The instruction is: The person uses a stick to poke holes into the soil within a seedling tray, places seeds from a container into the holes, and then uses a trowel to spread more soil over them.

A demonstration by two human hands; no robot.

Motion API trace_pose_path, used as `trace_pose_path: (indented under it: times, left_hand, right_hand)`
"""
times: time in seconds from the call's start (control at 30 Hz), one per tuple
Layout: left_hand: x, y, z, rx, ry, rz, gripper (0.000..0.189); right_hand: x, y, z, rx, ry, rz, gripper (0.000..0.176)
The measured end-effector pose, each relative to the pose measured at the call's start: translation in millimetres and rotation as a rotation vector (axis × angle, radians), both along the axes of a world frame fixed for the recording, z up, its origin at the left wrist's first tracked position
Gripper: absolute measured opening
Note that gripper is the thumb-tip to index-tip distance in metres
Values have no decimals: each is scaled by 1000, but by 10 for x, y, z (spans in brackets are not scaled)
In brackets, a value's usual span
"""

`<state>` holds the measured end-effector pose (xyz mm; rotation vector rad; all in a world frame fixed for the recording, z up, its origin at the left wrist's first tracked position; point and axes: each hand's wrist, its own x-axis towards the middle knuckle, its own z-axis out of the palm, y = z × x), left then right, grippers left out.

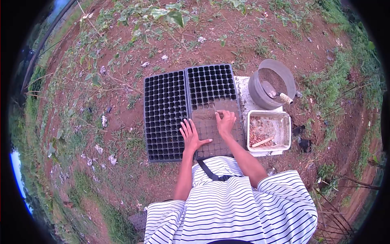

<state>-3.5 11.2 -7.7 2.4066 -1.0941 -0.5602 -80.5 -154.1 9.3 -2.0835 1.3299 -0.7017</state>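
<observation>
Two black seedling trays lie side by side on the ground. The left tray [164, 118] has empty cells. In the right tray [211, 81] the far cells are empty and the near ones are covered with brown soil [205, 128]. My left hand [192, 136] rests with its fingers spread across the seam between the trays, thumb over the soil. My right hand [225, 122] is over the soil near its far edge, its fingers drawn together in a pinch; what they hold, if anything, is too small to name.
Right of the trays, a white board [244, 87] bears a round metal container [256, 91] with soil and a scoop [268, 88], and a white basket [289, 132] holding reddish seeds and a wooden stick [263, 142]. Leafy plants [172, 16] grow beyond the trays.
</observation>
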Motion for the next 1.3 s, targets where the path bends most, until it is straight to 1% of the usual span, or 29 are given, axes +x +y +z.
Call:
trace_pose_path:
  times: [0.07,0.1,0.13,0.2,0.27,0.37,0.43,0.47,0.57,0.6,0.67,0.8,0.87,1.0,1.07,1.1,1.13,1.2,1.23,1.3]
  left_hand:
    - [-67,60,74,111,-80,78,157]
    - [-76,128,43,133,-76,84,160]
    - [-100,190,67,137,-76,85,160]
    - [-141,329,128,186,-59,117,161]
    - [-172,405,178,190,-47,133,162]
    - [-183,452,177,231,11,119,163]
    - [-172,475,125,215,-2,113,163]
    - [-177,491,95,195,-13,104,163]
    - [-163,492,81,202,-16,98,163]
    - [-162,495,79,203,-15,89,163]
    - [-166,497,79,210,-11,87,162]
    - [-165,488,98,205,-15,87,162]
    - [-158,467,110,210,-18,83,162]
    - [-162,476,116,223,-7,78,162]
    - [-173,476,107,221,-6,75,162]
    - [-180,485,116,221,1,75,162]
    - [-162,477,118,221,6,76,162]
    - [-146,470,106,220,-1,74,162]
    - [-152,472,96,219,-4,75,161]
    - [-172,485,94,219,-2,81,161]
  right_hand:
    - [83,210,44,-56,32,138,12]
    - [129,312,18,-83,12,190,13]
    - [182,392,-21,-79,11,191,13]
    - [312,531,-69,-60,-53,299,13]
    - [436,635,-84,-69,-86,314,13]
    - [562,697,-117,-111,-36,328,11]
    - [612,709,-166,-174,-2,263,10]
    - [620,710,-196,-167,-1,268,10]
    - [642,674,-213,-187,19,140,10]
    - [634,675,-215,-184,22,142,10]
    - [605,653,-217,-167,37,55,10]
    - [477,591,-213,-142,24,-31,11]
    - [449,565,-232,-92,49,-155,14]
    - [516,606,-157,-143,6,-126,13]
    - [595,639,-143,-108,25,39,12]
    - [624,648,-167,-101,11,75,12]
    - [652,634,-191,-103,6,72,12]
    - [664,631,-220,-109,75,-7,12]
    - [655,618,-222,-110,76,-3,12]
    - [613,583,-224,-94,46,-152,11]
